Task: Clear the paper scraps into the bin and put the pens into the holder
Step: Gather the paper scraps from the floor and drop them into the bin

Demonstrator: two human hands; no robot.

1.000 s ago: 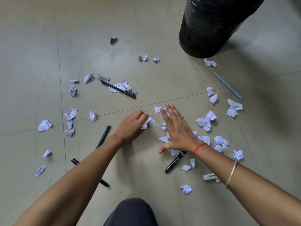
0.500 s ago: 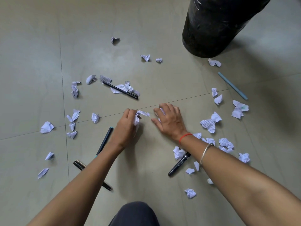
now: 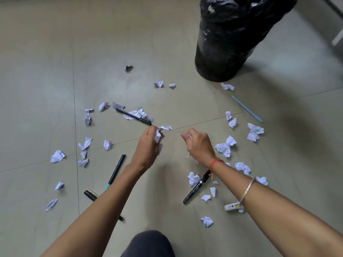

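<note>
My left hand (image 3: 147, 145) grips a bunch of crumpled paper scraps (image 3: 161, 133) just above the floor. My right hand (image 3: 198, 143) is curled round more scraps (image 3: 189, 136), mostly hidden in the fist. Several white scraps lie scattered on the tiled floor around both hands. A black pen (image 3: 133, 116) lies beyond the left hand, a teal-tipped pen (image 3: 116, 170) beside the left forearm, a black pen (image 3: 196, 187) under the right wrist, and a light blue pen (image 3: 246, 108) at the right. The black-bagged bin (image 3: 228, 43) stands at the back right. No pen holder is in view.
Another dark pen (image 3: 91, 194) is partly hidden by my left forearm. A small white tube (image 3: 232, 206) lies by the right forearm. My knee (image 3: 148, 244) is at the bottom edge. A white furniture leg (image 3: 336, 38) stands at the far right.
Both hands swept scraps together on the floor, closed on them and lifted slightly. The right hand went from flat and open to a fist. The view tilted up toward the bin.
</note>
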